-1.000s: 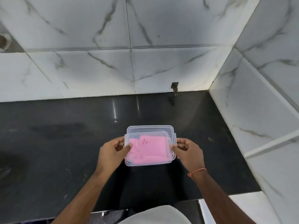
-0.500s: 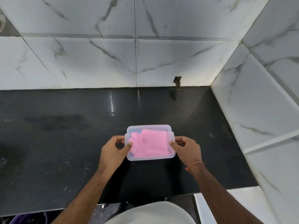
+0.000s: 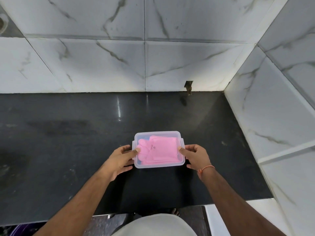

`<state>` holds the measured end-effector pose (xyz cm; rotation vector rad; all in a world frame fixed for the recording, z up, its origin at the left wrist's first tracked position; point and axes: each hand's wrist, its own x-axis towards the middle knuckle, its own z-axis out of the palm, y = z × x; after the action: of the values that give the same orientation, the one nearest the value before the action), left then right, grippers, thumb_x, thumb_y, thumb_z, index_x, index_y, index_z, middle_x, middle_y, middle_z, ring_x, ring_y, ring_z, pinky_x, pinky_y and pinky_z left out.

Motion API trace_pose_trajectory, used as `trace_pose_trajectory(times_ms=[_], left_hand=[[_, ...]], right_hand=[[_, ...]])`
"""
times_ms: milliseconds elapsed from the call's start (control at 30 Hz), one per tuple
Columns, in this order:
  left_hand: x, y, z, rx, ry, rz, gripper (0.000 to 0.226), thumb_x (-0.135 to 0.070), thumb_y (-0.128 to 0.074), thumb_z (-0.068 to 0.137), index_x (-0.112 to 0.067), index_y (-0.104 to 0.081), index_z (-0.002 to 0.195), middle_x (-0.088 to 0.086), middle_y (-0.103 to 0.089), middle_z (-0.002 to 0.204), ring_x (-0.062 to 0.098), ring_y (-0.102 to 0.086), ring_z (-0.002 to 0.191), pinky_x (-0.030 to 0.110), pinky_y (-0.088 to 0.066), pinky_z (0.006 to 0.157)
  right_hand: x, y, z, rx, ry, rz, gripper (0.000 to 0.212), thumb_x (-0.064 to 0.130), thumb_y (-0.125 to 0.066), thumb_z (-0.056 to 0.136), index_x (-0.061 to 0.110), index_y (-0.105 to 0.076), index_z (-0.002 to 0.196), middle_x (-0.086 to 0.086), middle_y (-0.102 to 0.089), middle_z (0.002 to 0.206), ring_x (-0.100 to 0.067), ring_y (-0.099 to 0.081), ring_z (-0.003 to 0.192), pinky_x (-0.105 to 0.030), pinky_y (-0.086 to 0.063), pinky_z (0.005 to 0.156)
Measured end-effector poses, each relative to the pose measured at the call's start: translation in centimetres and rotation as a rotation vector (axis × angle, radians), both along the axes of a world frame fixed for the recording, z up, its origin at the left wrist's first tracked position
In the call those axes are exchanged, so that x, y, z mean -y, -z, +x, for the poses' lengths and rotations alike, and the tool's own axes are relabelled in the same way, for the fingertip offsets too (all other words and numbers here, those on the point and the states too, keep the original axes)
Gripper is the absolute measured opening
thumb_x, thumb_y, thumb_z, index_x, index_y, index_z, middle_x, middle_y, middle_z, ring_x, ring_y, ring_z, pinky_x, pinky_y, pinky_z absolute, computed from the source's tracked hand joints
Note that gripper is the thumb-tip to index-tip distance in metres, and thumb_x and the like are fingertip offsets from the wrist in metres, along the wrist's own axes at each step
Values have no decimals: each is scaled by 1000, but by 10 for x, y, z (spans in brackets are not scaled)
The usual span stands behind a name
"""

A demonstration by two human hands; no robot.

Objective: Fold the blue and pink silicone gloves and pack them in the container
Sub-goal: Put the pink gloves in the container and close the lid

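A clear plastic container (image 3: pixel 158 165) with its clear lid on rests on the black countertop (image 3: pixel 68 142). Inside lies the folded pink glove (image 3: pixel 160 150), with a small black mark on it. Only slivers of blue show beneath it at the left edge, so the blue glove is mostly hidden. My left hand (image 3: pixel 121 158) grips the container's left end, thumb on the lid. My right hand (image 3: pixel 196 155) grips its right end the same way, an orange thread around the wrist.
White marble-tiled walls (image 3: pixel 144 57) close off the back and the right side of the counter. A small dark notch (image 3: pixel 188 85) sits at the back wall's base. The counter's front edge runs just below my forearms.
The container came down from a raised, tilted hold to lie flat on the counter. Both hands stay on its ends.
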<state>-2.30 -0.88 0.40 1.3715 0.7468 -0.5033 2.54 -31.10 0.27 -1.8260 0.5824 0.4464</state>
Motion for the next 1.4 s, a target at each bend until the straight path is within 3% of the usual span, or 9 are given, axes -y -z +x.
trace_pose_trajectory(times_ms=[133, 267, 433, 533, 700, 900, 1033, 1200, 1400], left_hand=[[-1, -4, 5, -5, 47, -24, 55, -35, -82, 100, -16, -63, 147, 5, -82, 126, 26, -77, 120, 54, -55, 116], [4, -4, 6, 43, 21, 43, 38, -27, -82, 100, -14, -73, 134, 5, -83, 121, 26, -77, 119, 57, -58, 113], [14, -2, 0, 187, 73, 280, 34, -34, -73, 106, -28, -70, 139, -11, -78, 119, 12, -75, 110, 41, -65, 94], [29, 3, -6, 296, 161, 429, 49, -41, -54, 114, -27, -50, 161, -2, -68, 147, 23, -68, 134, 53, -58, 113], [41, 10, -9, 319, 192, 598, 70, -43, -36, 118, -23, -4, 177, 3, -37, 178, 30, -47, 157, 51, -42, 128], [48, 17, -10, 360, 259, 634, 69, -33, -33, 119, -21, 1, 178, 3, -35, 178, 27, -45, 159, 45, -36, 132], [43, 19, -10, 328, 339, 711, 71, -40, -31, 118, -23, 6, 177, 3, -21, 184, 32, -34, 164, 55, -34, 132], [29, 11, 9, 510, 531, 1195, 75, -57, -15, 111, -25, 3, 177, 0, 13, 186, 29, 11, 172, 59, -5, 136], [52, 21, 31, 621, 840, 1351, 78, -61, -11, 110, -25, 0, 178, -6, 13, 185, 22, 19, 170, 62, -4, 138]], right_hand=[[-2, -7, 2, -154, -15, 173, 75, 41, -84, 90, 17, -48, 152, -4, -63, 143, -29, -63, 126, -56, -55, 102], [-1, -5, 2, -171, -29, 221, 47, 40, -89, 84, 20, -67, 121, -3, -73, 122, -26, -67, 114, -58, -53, 106], [-13, 1, -5, 106, -62, 176, 15, 31, -79, 94, 33, -68, 103, 1, -76, 116, -16, -74, 101, -21, -62, 69], [-17, 11, -17, 230, -150, 129, 35, 36, -67, 103, 34, -57, 137, 17, -67, 123, -11, -69, 111, -14, -59, 80], [-22, 12, -20, 257, -231, -10, 69, 41, -51, 110, 30, -17, 170, 13, -47, 147, -14, -54, 130, -37, -48, 112], [-26, 20, -25, 303, -312, -195, 65, 43, -35, 114, 32, -6, 171, 16, -42, 147, -4, -46, 127, -23, -38, 107], [-18, 24, -27, 312, -418, -300, 68, 43, -35, 114, 26, -2, 171, 5, -21, 175, -16, -31, 157, -41, -30, 129], [-3, 11, -5, 536, -627, -752, 77, 56, -30, 109, 26, 6, 170, 10, 7, 179, -14, 8, 165, -53, -2, 129], [-33, 14, 14, 629, -868, -914, 72, 54, -21, 109, 23, -5, 171, 8, 3, 179, -15, 8, 165, -55, -11, 132]])
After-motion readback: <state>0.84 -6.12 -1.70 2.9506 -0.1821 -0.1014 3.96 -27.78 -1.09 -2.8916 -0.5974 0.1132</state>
